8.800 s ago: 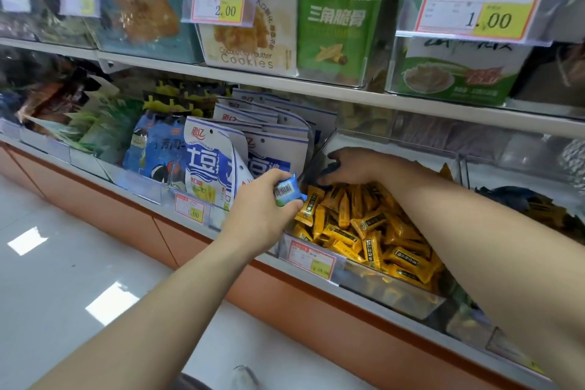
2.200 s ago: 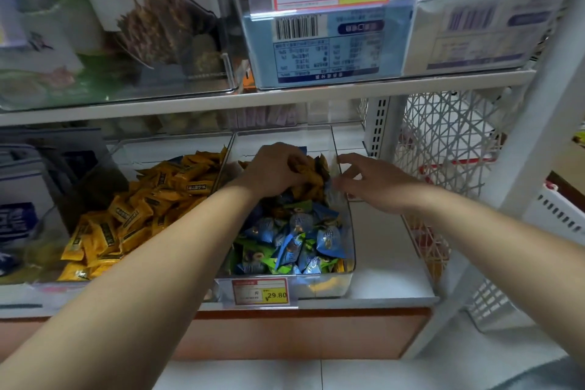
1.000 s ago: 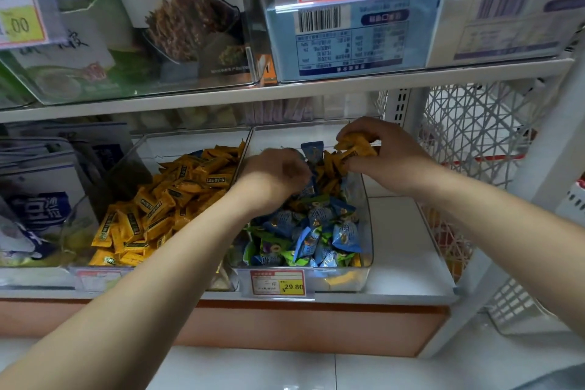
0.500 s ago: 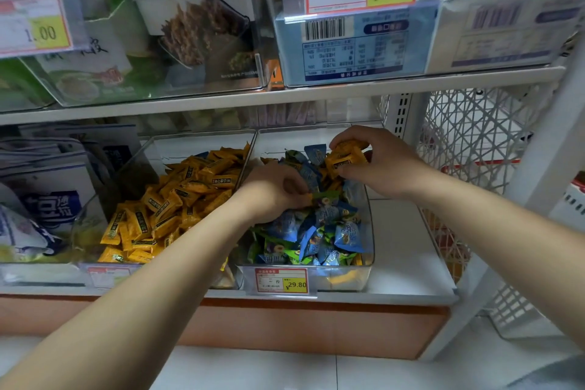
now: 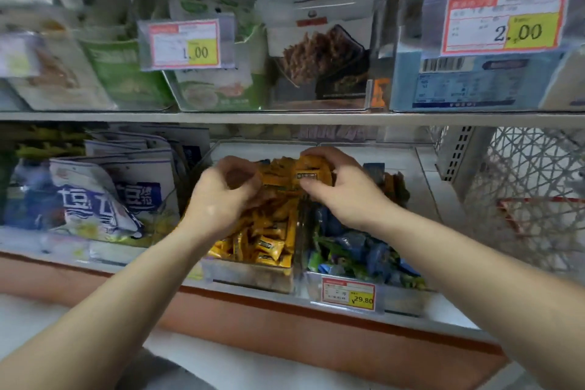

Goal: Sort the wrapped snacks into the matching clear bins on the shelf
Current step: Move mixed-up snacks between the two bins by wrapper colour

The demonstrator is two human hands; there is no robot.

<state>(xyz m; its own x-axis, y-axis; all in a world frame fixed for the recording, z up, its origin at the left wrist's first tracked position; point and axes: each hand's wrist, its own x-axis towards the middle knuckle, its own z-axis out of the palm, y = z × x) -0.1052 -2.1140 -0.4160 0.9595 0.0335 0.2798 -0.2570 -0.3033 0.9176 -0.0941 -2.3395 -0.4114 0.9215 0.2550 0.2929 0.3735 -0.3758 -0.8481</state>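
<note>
yellow snacks (image 5: 311, 172), a small bunch of wrapped pcs, were up over the back of the left clear bin (image 5: 250, 275), held in the right hand (image 5: 342, 190): thumb underneath, fingers curled over the top, one label facing the cam. left hand (image 5: 221, 196) sat just beside the bunch on its left, fingers curled in toward the thumb, at or nearly at the wrappers; heavy motion blur, so couldn't tell if it actually gripped any. below both hands the left clear bin held a heap (image 5: 262, 241) of the same yellow wrappers, piled up to its front wall. right clear bin (image 5: 402, 298) stood right against it, filled w/ blue & green snacks (image 5: 357, 250), plus a few yellowish pcs at its back right. a price tag (image 5: 348, 293) reading 29.80 was clipped to its front. both bins sat on the lower shelf (image 5: 435, 196). left of the bins, white & blue pouches (image 5: 104, 196) leaned in a row. upper shelf (image 5: 285, 119) carried boxed & bagged goods behind tags marked 1.00 (image 5: 186, 44) and 2.00 (image 5: 506, 20). a white wire basket (image 5: 531, 193) stood to the right of the shelf unit.
</note>
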